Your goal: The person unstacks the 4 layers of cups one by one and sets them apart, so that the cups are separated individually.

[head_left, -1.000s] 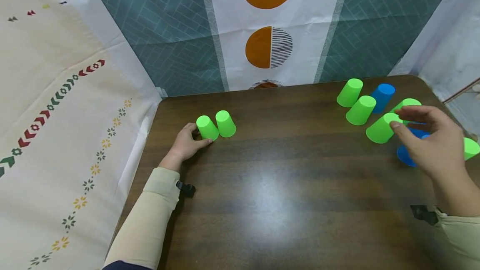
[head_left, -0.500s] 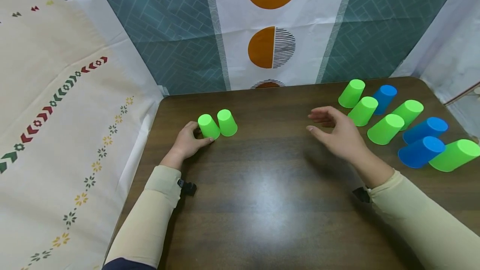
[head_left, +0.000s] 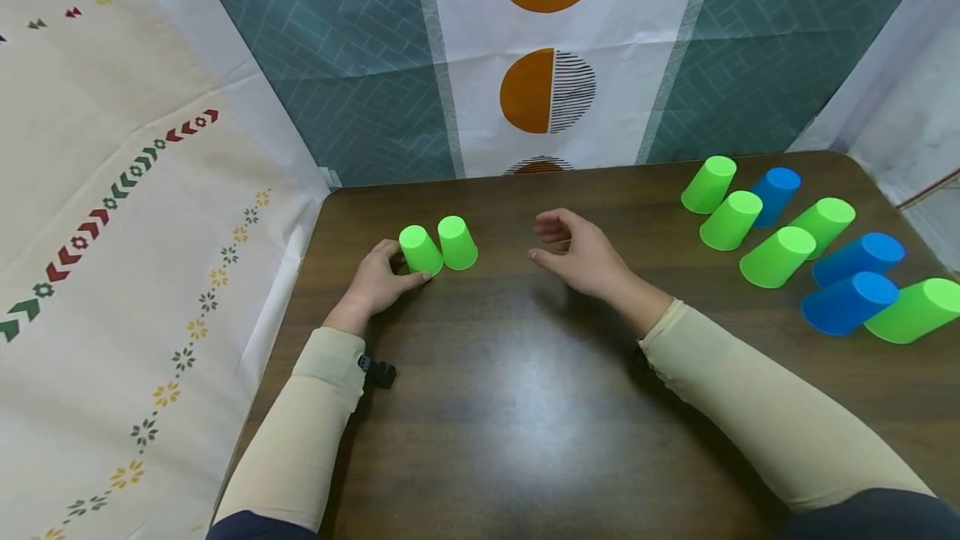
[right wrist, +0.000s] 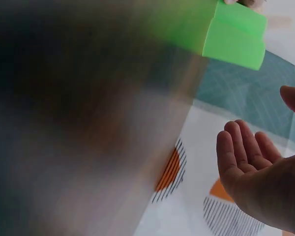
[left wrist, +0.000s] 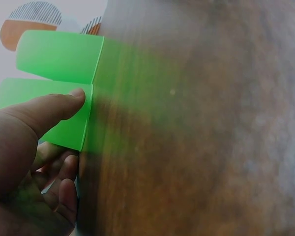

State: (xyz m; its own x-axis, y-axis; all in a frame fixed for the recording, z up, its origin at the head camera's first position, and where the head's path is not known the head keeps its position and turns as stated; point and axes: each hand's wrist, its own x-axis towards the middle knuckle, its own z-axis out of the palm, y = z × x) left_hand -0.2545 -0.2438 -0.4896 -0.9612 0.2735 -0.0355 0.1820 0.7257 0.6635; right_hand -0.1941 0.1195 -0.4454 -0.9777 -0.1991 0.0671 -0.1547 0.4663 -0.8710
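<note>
Two green cups (head_left: pixel 457 243) stand upside down side by side at the left of the table. My left hand (head_left: pixel 375 280) holds the nearer-left green cup (head_left: pixel 421 251), its thumb on the near side and its fingers behind. In the left wrist view the thumb lies across that cup (left wrist: pixel 64 130) close to its rim, and the other green cup (left wrist: pixel 61 55) stands just beyond. To the right of the pair, my right hand (head_left: pixel 581 252) is above the table with nothing in it. The right wrist view shows its fingers (right wrist: pixel 241 147) gently bent and the thumb apart.
At the right of the brown table (head_left: pixel 480 440), several upside-down cups stand grouped, among them a green cup (head_left: pixel 777 257) and a blue cup (head_left: pixel 849 303). A patterned curtain (head_left: pixel 360 65) hangs behind the far edge. White cloth (head_left: pixel 150 273) hangs along the left side.
My right hand has moved left from the cup group at the right, across the table, towards the two green cups. My left hand stays on its cup.
</note>
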